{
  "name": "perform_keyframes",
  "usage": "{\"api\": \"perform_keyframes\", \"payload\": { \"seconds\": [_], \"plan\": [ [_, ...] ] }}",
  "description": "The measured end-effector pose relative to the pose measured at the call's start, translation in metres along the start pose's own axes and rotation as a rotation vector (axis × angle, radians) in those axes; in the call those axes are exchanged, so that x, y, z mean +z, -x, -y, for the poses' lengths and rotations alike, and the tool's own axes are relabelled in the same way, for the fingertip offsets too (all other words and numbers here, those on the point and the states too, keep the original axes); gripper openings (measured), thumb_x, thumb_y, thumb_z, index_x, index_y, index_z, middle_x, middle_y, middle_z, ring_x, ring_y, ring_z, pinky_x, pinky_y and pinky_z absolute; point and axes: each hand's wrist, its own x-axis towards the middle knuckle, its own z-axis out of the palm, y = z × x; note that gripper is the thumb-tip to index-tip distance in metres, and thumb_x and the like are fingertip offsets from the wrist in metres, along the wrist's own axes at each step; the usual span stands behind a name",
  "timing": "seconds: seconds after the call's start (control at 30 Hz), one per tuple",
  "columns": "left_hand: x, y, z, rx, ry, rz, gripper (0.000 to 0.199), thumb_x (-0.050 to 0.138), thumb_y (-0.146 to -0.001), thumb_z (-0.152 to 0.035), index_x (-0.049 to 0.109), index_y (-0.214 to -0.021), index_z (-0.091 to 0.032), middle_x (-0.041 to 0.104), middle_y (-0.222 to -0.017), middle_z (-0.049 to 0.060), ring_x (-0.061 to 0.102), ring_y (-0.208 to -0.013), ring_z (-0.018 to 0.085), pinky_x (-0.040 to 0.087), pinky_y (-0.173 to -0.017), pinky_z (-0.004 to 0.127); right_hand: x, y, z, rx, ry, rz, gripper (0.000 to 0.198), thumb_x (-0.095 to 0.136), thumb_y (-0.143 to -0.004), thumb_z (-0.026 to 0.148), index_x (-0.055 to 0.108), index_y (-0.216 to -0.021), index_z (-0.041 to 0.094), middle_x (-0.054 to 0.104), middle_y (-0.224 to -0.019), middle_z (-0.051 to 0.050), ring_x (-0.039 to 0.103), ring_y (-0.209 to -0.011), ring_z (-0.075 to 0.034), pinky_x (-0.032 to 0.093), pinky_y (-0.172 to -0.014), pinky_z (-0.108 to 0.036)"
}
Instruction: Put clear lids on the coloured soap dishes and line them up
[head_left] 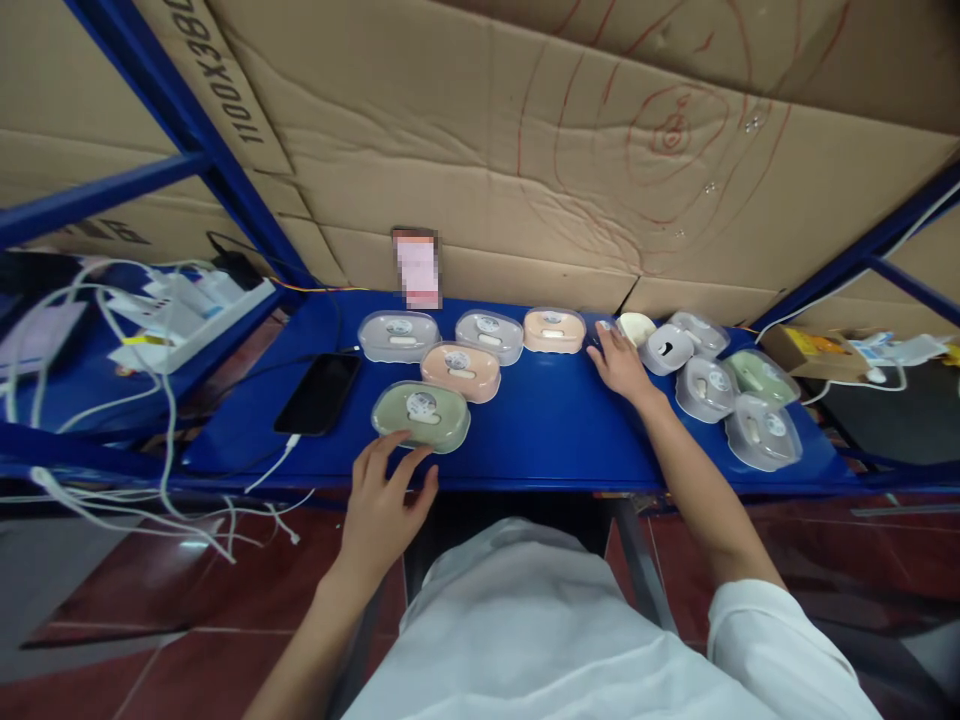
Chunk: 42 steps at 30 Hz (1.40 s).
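Observation:
My left hand (pixel 391 492) is at the table's front edge, fingers spread, its fingertips at the near side of a green oval plastic box (pixel 421 414) with a clear cover. Behind that box sit a peach one (pixel 460 372), two grey ones and another peach box (pixel 554 331). At the back, my right hand (pixel 621 362) lies with fingers stretched out over a cream box (pixel 637 328), which it partly hides. Something transparent shows by its fingertips. Right of this hand stand a white rounded piece with a dark slot (pixel 668 347) and several covered boxes, one of them green (pixel 762 377).
A black phone (pixel 319 394) with a white cable lies left on the blue table (pixel 555 430). A pixelated card or screen (pixel 418 268) leans against the cardboard wall (pixel 450 130). Power strips and cables (pixel 195 320) crowd the left. Blue metal posts flank both sides.

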Motion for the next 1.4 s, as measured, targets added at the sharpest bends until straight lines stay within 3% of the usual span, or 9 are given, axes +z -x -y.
{"api": "perform_keyframes", "payload": {
  "seconds": [0.27,0.4,0.5,0.6,0.73,0.97,1.13,1.27,1.4],
  "plan": [
    [0.033,-0.031,-0.02,0.076,0.001,0.195,0.041,0.062,-0.105,-0.029,0.065,-0.145,-0.019,0.055,-0.158,0.02,0.056,-0.143,0.04,0.054,-0.111,0.056,-0.016,0.105,0.018,-0.089,-0.008,0.001,0.063,0.041,-0.111,0.053,0.051,-0.16,0.015,0.057,-0.158,-0.021,0.053,-0.147,-0.039,0.047,-0.12,-0.058],
    [0.049,-0.047,-0.037,0.117,0.039,0.22,0.043,0.06,-0.106,-0.031,0.064,-0.148,-0.021,0.052,-0.163,0.02,0.056,-0.145,0.04,0.052,-0.114,0.059,-0.027,0.139,0.03,-0.253,-0.196,-0.001,0.049,0.044,-0.112,0.046,0.055,-0.156,0.026,0.06,-0.157,-0.013,0.054,-0.148,-0.03,0.047,-0.123,-0.053],
    [0.056,-0.054,-0.054,0.182,0.127,0.236,0.044,0.057,-0.107,-0.027,0.061,-0.151,-0.022,0.053,-0.163,0.018,0.056,-0.146,0.036,0.049,-0.118,0.057,-0.033,0.128,0.014,-0.25,-0.242,-0.094,0.046,0.04,-0.114,0.041,0.056,-0.154,0.026,0.062,-0.156,-0.011,0.053,-0.15,-0.027,0.044,-0.125,-0.05],
    [0.064,-0.06,-0.073,0.287,0.207,0.331,0.049,0.05,-0.109,-0.022,0.054,-0.158,-0.023,0.048,-0.169,0.015,0.049,-0.154,0.033,0.044,-0.124,0.054,-0.034,0.095,-0.016,0.011,-0.047,-0.24,0.056,0.038,-0.112,0.044,0.052,-0.158,0.015,0.055,-0.161,-0.022,0.048,-0.153,-0.037,0.038,-0.125,-0.06],
    [0.074,-0.065,-0.09,0.362,0.262,0.438,0.051,0.05,-0.106,-0.015,0.056,-0.156,-0.023,0.05,-0.169,0.013,0.048,-0.156,0.033,0.041,-0.127,0.056,-0.022,0.061,-0.04,0.266,0.105,-0.216,0.073,0.044,-0.107,0.052,0.043,-0.16,0.002,0.059,-0.149,-0.035,0.055,-0.14,-0.048,0.042,-0.113,-0.067],
    [0.061,-0.049,-0.071,0.247,0.258,0.396,0.033,0.063,-0.107,-0.036,0.069,-0.136,-0.023,0.063,-0.152,0.015,0.062,-0.138,0.034,0.054,-0.114,0.053,-0.012,0.104,-0.017,0.051,0.035,-0.14,0.046,0.049,-0.106,0.035,0.065,-0.145,0.015,0.073,-0.122,-0.019,0.066,-0.119,-0.035,0.047,-0.111,-0.055],
    [0.057,-0.035,-0.052,0.145,0.291,0.297,0.022,0.068,-0.104,-0.033,0.069,-0.123,-0.022,0.064,-0.145,0.015,0.062,-0.137,0.033,0.057,-0.112,0.053,-0.028,0.111,-0.011,-0.209,-0.21,-0.08,0.038,0.048,-0.11,0.04,0.07,-0.138,0.029,0.067,-0.146,-0.01,0.06,-0.14,-0.028,0.033,-0.13,-0.058],
    [0.059,-0.033,-0.05,0.127,0.341,0.293,0.022,0.069,-0.102,-0.033,0.065,-0.121,-0.021,0.056,-0.156,0.017,0.056,-0.148,0.035,0.055,-0.117,0.055,-0.035,0.061,-0.029,0.004,-0.09,-0.124,0.05,0.033,-0.111,0.032,0.062,-0.15,0.016,0.056,-0.161,-0.018,0.051,-0.151,-0.028,0.042,-0.125,-0.05],
    [0.06,-0.033,-0.051,0.119,0.372,0.311,0.022,0.068,-0.103,-0.032,0.064,-0.122,-0.022,0.057,-0.157,0.015,0.058,-0.147,0.034,0.057,-0.117,0.054,-0.028,0.023,-0.04,0.214,0.076,-0.057,0.05,0.046,-0.104,0.029,0.064,-0.143,0.004,0.067,-0.14,-0.031,0.063,-0.133,-0.042,0.047,-0.112,-0.062]
  ]
}}
